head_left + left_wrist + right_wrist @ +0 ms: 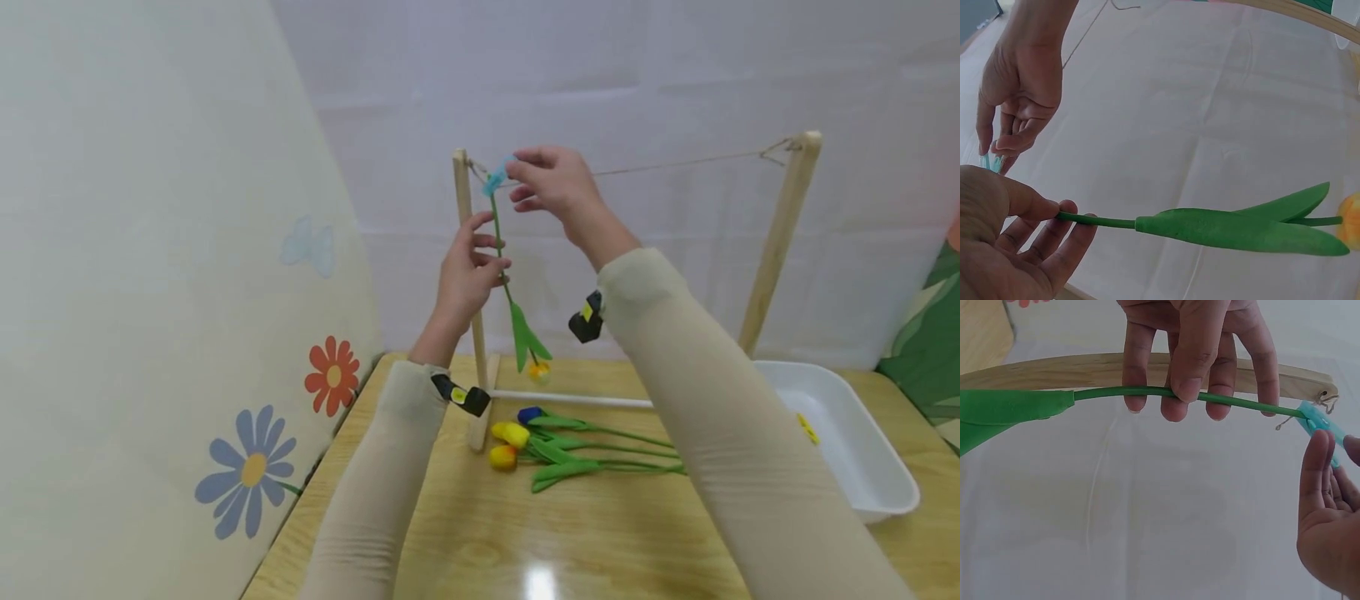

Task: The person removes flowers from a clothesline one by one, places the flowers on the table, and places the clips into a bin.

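Note:
An artificial tulip (521,333) hangs upside down near the left post, its yellow-orange bloom (539,372) lowest. My left hand (467,271) pinches its green stem (1222,399) between thumb and fingers. At the stem's end, by the string, sits a light-blue clothespin (495,178). My right hand (551,183) pinches the clothespin's outer end between thumb and fingers. In the right wrist view the clothespin's jaws lie over the stem tip beside the string. Green leaves (1229,231) spread below my left hand.
A string (675,167) runs between the left wooden post (462,187) and the right wooden post (780,242). Several tulips (570,450) lie on the table (480,542) below, near a white bar (577,400). A white tray (873,450) stands at the right, a yellow item inside.

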`<action>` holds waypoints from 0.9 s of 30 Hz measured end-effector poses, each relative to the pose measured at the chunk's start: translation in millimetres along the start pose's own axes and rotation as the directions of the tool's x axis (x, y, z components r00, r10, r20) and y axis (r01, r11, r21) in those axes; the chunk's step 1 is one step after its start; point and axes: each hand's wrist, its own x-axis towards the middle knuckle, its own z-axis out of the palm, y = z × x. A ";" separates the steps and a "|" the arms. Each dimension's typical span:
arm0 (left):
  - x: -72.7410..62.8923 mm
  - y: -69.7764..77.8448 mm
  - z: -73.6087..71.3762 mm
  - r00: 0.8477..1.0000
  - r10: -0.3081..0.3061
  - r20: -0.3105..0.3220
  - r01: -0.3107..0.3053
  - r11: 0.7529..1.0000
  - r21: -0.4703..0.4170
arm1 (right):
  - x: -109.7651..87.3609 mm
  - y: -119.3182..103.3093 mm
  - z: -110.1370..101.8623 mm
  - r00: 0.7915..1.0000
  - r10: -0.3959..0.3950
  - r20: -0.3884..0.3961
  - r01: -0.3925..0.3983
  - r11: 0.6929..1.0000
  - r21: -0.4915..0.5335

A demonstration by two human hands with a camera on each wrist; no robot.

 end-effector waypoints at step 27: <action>-9.4 4.5 8.6 0.996 0.070 0.045 -0.074 0.995 0.074 | -18.4 -19.8 -18.8 0.957 -0.142 -0.255 0.140 0.990 -0.023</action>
